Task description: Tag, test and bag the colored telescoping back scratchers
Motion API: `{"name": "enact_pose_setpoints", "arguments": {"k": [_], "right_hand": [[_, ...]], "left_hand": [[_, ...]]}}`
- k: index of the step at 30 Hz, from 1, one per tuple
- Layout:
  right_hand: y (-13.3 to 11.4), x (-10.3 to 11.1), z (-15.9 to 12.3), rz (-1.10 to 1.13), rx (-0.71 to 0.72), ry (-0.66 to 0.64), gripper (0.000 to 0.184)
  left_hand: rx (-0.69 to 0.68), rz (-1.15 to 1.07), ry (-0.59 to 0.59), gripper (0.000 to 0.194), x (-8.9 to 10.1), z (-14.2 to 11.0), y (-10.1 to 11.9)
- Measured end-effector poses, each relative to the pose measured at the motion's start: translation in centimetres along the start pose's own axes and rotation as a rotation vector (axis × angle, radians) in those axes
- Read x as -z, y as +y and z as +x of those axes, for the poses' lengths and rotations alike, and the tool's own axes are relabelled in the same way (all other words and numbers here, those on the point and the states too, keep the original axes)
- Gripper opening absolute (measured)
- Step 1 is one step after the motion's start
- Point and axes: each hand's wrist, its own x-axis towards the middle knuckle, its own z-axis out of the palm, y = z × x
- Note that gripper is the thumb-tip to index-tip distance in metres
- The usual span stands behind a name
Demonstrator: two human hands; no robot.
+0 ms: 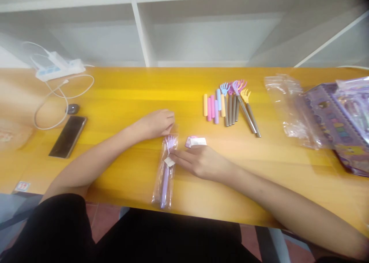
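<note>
A purple back scratcher lies inside a clear plastic bag, its clawed head pointing away from me. My left hand is closed at the top end of the bag, fingers curled and pinching its edge. With fingers pressed together, my right hand reaches over the bag from the right. Its fingertips are on a small white label against the scratcher's shaft; whether the label is stuck down I cannot tell. Just beyond my right hand, small white-and-purple labels lie on the table.
Several back scratchers with coloured heads lie beyond, beside loose coloured handle sleeves. On the right are clear bags and a purple printed package. A phone, mouse and power strip with cables are left.
</note>
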Motion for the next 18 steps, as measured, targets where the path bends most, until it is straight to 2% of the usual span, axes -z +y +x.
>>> {"name": "enact_pose_setpoints", "arguments": {"k": [4, 7, 11, 18], "right_hand": [[-0.6, -0.2, 0.1, 0.062, -0.002, 0.024, 0.032], [-0.8, -0.2, 0.2, 0.054, -0.003, 0.018, 0.031], [-0.7, -0.1, 0.2, 0.023, 0.008, -0.011, 0.032], [-0.8, 0.0, 0.2, 0.01, 0.015, 0.027, 0.029]], "left_hand": [[0.094, -0.239, -0.065, 0.01, 0.5, -0.1, -0.6], [0.028, -0.326, -0.108, 0.004, 0.9, -0.6, -1.2], [-0.045, -0.233, -0.132, 0.006, 1.1, -1.0, -1.1], [-0.055, 0.01, -0.118, 0.019, 1.3, -0.7, 1.1]]}}
